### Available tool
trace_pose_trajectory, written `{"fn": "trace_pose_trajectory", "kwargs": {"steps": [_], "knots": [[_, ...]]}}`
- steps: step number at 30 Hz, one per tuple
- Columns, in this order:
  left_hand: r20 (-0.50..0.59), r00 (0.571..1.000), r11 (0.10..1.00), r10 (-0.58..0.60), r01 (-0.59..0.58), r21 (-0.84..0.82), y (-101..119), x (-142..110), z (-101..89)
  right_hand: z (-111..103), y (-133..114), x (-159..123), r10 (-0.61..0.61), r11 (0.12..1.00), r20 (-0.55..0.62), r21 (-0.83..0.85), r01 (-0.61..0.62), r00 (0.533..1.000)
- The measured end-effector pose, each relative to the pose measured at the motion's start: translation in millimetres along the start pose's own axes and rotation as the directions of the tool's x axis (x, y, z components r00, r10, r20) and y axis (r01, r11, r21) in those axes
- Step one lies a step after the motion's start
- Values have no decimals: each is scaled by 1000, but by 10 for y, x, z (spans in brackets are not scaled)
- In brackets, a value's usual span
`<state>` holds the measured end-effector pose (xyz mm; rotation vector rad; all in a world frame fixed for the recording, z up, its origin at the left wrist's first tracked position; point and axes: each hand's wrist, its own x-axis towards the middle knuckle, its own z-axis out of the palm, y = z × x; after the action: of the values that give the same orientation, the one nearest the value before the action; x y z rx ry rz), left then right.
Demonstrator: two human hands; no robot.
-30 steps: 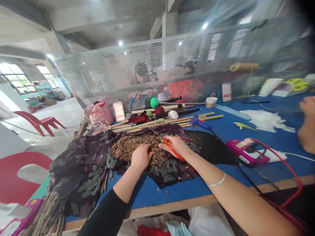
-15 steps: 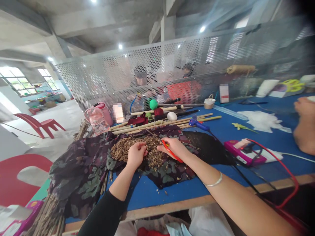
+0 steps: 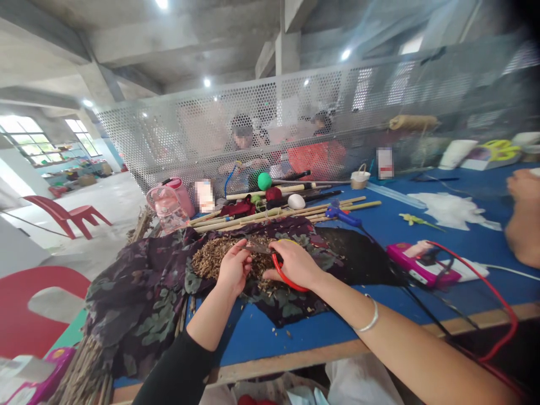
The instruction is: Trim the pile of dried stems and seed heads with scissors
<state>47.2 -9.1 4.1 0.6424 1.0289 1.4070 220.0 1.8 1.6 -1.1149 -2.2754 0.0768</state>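
My right hand (image 3: 297,264) grips red-handled scissors (image 3: 291,284) whose blades point left, close to the fingertips of my left hand. My left hand (image 3: 233,270) is closed in a pinch; whatever it holds is too small to make out. Beneath both hands lies a heap of small brown dry chopped pieces (image 3: 208,256). The heap rests on a dark floral cloth (image 3: 139,304) spread over the blue tabletop (image 3: 248,337).
Behind the heap lie bamboo sticks (image 3: 354,208), a blue glue gun (image 3: 343,216) and coloured balls. A pink bag (image 3: 169,205) stands at left, a magenta power strip (image 3: 422,264) at right. Another person's hand (image 3: 523,191) shows at the right edge. A perforated screen (image 3: 169,135) stands behind.
The scissors have swung from pointing up and left to pointing left, with their blades now at my left fingertips. My left hand has tilted up slightly.
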Motion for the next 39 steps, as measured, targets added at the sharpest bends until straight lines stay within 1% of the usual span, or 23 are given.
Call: {"fn": "trace_pose_trajectory", "kwargs": {"steps": [4, 8, 14, 18, 20, 23, 25, 29, 32, 35, 39], "knots": [[-18, 992, 987, 123, -121, 105, -20, -14, 14, 18, -31, -4, -11, 1000, 16, 6, 11, 1000], [-5, 984, 974, 176, -173, 143, -9, -52, 39, 14, -61, -14, 26, 1000, 33, 3, -26, 999], [-23, 979, 973, 204, -200, 114, 26, -85, 60, 4, -82, -28, 100, 994, 89, -53, -95, 991], [-61, 979, 970, 196, -185, 157, 8, -57, 47, -1, -64, -37, 139, 986, 123, -106, -127, 983], [-64, 984, 977, 168, -157, 147, -12, -34, 33, 1, -51, -37, 156, 984, 134, -105, -142, 979], [-19, 998, 991, 54, -51, 124, -43, -6, 14, 9, -33, -29, 175, 984, 139, -43, -171, 975], [14, 1000, 989, 21, -23, 148, -57, -1, 10, 17, -21, -21, 180, 981, 137, 48, -188, 974], [32, 996, 977, 85, -89, 192, -53, -27, 19, 25, 11, -8, 151, 958, 152, 220, -182, 977], [18, 994, 971, 109, -110, 212, -33, -48, 18, 10, 40, -5, 135, 950, 159, 259, -173, 978], [36, 987, 950, 157, -160, 268, -27, -49, 11, -12, 65, -9, 129, 938, 175, 297, -177, 976], [58, 981, 929, 184, -192, 316, -38, -43, 14, -26, 95, -13, 115, 922, 221, 339, -187, 968]]}}
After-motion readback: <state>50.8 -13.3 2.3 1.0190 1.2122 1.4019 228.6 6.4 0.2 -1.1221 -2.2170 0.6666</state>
